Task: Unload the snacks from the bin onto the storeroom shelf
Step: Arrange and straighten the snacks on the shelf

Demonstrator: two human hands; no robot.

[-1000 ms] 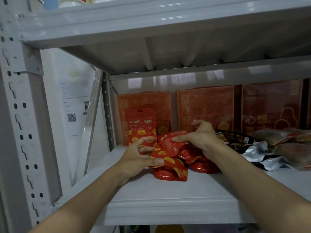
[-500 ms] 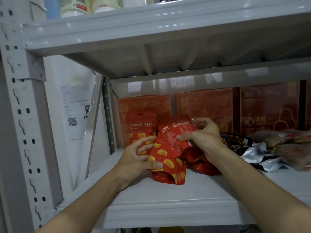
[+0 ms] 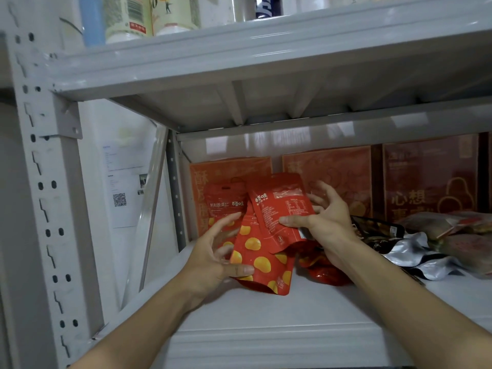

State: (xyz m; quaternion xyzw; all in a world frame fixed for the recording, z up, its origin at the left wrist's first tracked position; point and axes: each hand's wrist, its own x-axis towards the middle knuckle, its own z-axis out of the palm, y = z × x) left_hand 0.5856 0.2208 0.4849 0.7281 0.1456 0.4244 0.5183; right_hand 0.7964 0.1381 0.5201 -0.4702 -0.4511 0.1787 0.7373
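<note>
Both red pouches have come up off the heap since a second ago and now stand nearly upright, tilted towards each other, in front of the boxes at the back.

At the far left, the grey upright post [image 3: 45, 182] carries the shelf [image 3: 266, 331], and a printed sheet with a QR code [image 3: 119, 199] hangs on the wall behind it. The left hand [image 3: 213, 257] pinches the spotted pouch [image 3: 259, 258] low at its left edge, with the thumb flat on the front and the other fingers spread loosely behind. That hold probably keeps the base near the board so the pouch can be stood up. Just behind it a standing pouch [image 3: 226, 205] leans on the leftmost orange box [image 3: 229, 169], so a row seems to be starting there.

The label-side pouch [image 3: 282, 209] overlaps the spotted one at the top. The right hand [image 3: 328, 222] holds it by its right edge, thumb on the face and fingers fanned wide behind, likely to turn it or set it in line. Below that wrist lies the heap of red pouches [image 3: 326, 271], still unsorted. Further right come two more boxes [image 3: 431, 179] against the back, then black and silver packs [image 3: 399, 243] lying flat.

The bin is out of view, so I cannot tell how much is left in it
</note>
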